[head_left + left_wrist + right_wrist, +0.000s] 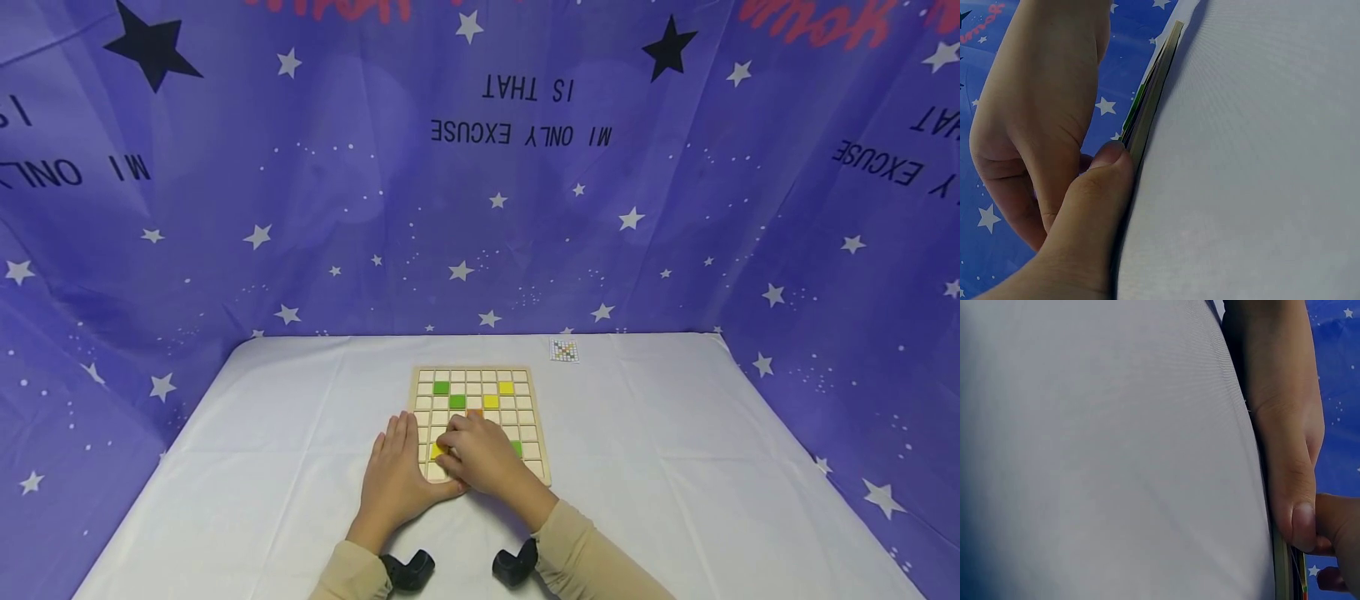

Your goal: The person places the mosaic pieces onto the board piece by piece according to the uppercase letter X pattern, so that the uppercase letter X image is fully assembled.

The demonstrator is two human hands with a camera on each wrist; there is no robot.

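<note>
A square wooden board (539,433) with a grid of pale tiles lies on the table. My left hand (397,475) lies at its near left corner, fingers straight along the left edge and thumb along the front edge. My right hand (483,454) reaches over the board, its curled fingertips and thumb pinching at a yellow tile (437,451) in the lower left; the hand partly covers that tile. Green tiles (442,388) and other yellow tiles (506,388) sit in the grid. An orange tile (475,412) shows just beyond the right hand. In the left wrist view the board (1159,81) appears edge-on.
A small card with a coloured grid pattern (564,351) lies near the table's far edge. White cloth (660,467) covers the table. A purple star-printed curtain (480,183) hangs behind it. Dark wrist-worn devices (411,572) show beside both sleeves.
</note>
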